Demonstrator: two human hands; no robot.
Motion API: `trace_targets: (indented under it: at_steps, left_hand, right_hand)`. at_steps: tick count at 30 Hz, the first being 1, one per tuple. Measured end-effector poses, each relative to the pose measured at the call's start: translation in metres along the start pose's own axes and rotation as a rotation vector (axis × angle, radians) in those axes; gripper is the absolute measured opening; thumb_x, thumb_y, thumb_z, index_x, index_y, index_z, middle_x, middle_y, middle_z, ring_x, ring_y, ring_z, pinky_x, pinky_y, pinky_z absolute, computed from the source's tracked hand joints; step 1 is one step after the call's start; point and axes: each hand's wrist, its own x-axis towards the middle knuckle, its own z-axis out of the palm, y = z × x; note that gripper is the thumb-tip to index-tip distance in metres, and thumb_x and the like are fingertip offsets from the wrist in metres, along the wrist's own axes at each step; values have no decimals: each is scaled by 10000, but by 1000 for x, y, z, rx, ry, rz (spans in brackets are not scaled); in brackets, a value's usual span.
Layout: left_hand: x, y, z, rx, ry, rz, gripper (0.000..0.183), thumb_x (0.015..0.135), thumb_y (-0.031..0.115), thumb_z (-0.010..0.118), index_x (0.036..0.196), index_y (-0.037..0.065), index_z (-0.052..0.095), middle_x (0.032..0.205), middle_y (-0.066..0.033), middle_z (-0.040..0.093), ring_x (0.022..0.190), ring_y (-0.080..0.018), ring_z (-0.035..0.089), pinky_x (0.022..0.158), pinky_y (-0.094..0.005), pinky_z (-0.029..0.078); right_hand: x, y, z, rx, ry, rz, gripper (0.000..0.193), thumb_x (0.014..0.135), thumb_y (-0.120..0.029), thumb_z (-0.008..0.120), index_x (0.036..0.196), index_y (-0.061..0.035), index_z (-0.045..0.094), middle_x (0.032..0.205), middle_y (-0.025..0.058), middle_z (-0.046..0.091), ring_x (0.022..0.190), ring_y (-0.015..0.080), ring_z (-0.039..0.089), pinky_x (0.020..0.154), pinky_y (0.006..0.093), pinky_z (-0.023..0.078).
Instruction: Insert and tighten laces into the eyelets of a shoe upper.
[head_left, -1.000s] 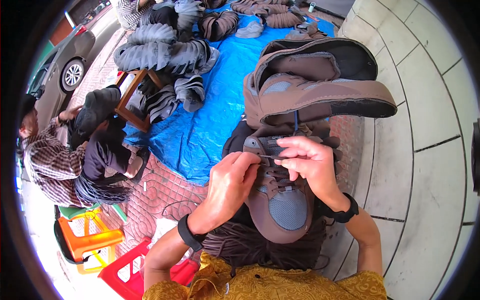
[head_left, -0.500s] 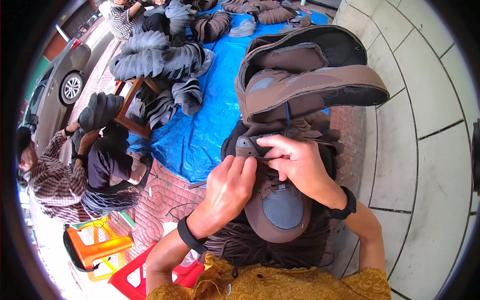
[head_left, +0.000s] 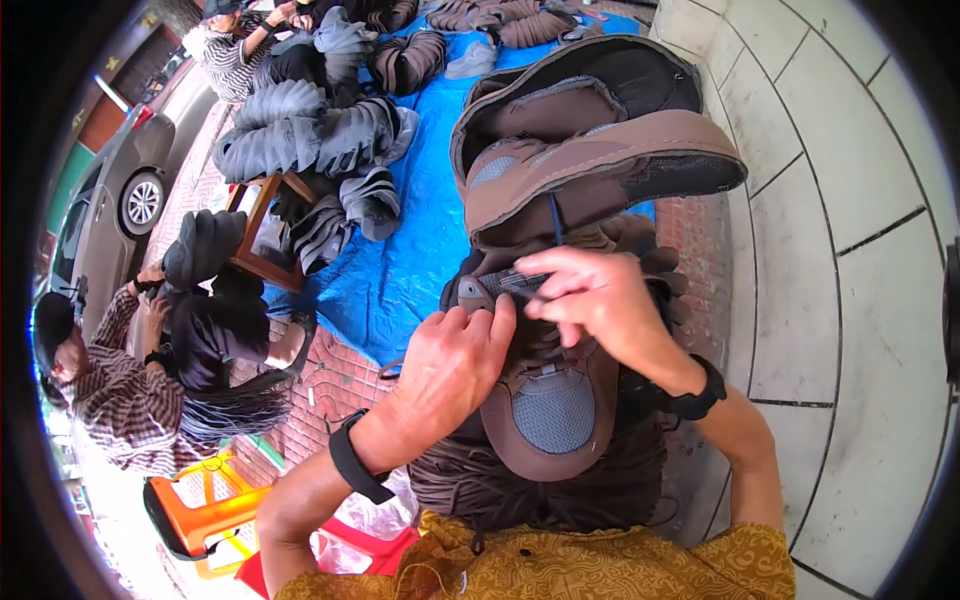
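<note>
A brown shoe upper (head_left: 553,412) with a grey mesh toe lies in front of me, its toe toward my body. My left hand (head_left: 450,360) is closed on its left edge, beside a grey eyelet tab (head_left: 475,296). A dark lace end (head_left: 390,370) sticks out left of that hand. Over the upper's opening, my right hand (head_left: 605,305) has its fingers bent together, slightly blurred; what is between them is too small to make out. Under the toe, a thick bundle of dark brown laces (head_left: 540,490) rests on my lap.
Larger brown shoe uppers (head_left: 600,165) are stacked just beyond my hands. Several grey uppers (head_left: 310,140) lie on a blue tarp (head_left: 430,180). A person (head_left: 125,390) sits at left by an orange stool (head_left: 205,505). A tiled wall (head_left: 860,320) stands close at right.
My right fingers have shifted slightly off the eyelet edge, and the strip seen between my hands no longer shows. My left hand has stayed at the upper. The view has shifted a little.
</note>
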Motion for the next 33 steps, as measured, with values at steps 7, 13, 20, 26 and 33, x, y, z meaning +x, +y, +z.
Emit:
trace_targets:
  at_steps: [7, 13, 20, 26, 33]
  left_hand:
    - [31, -10, -21, -168, -459, -47, 167, 694, 60, 537, 837, -26, 529, 577, -143, 570, 538, -278, 608, 464, -369, 474]
    - [55, -26, -30, -912, -900, -672, 150, 813, 111, 484, 782, -21, 549, 612, -140, 611, 504, -213, 623, 418, -288, 486]
    - [76, -24, -25, -686, -1140, -684, 183, 764, 144, 543, 760, -39, 558, 646, -147, 622, 487, -223, 620, 423, -294, 487]
    - [64, -12, -18, -68, -642, 85, 90, 689, 86, 552, 709, -1, 560, 652, -145, 597, 582, -290, 608, 510, -358, 471]
    - [54, -11, -18, -115, -127, 318, 105, 703, 34, 582, 768, 12, 502, 655, -128, 573, 601, -284, 606, 474, -345, 447]
  right_hand:
    - [-15, 11, -43, 13, 51, 96, 351, 710, -37, 600, 1057, 8, 580, 808, 105, 656, 492, 80, 533, 443, 182, 345]
    - [-21, 18, -46, 89, 27, 52, 320, 711, -4, 593, 1028, 37, 584, 842, 141, 648, 502, 95, 542, 462, 193, 381]
    - [-20, 19, -42, 107, -14, 6, 273, 712, 38, 591, 984, 69, 594, 844, 160, 641, 521, 101, 546, 489, 210, 425]
    - [-21, 32, -41, 60, 8, -142, 245, 729, 14, 606, 973, 36, 612, 819, 121, 654, 516, 83, 543, 489, 205, 423]
    - [-21, 39, -35, 16, 44, -207, 215, 737, -2, 616, 950, 22, 623, 799, 106, 661, 513, 73, 540, 481, 204, 425]
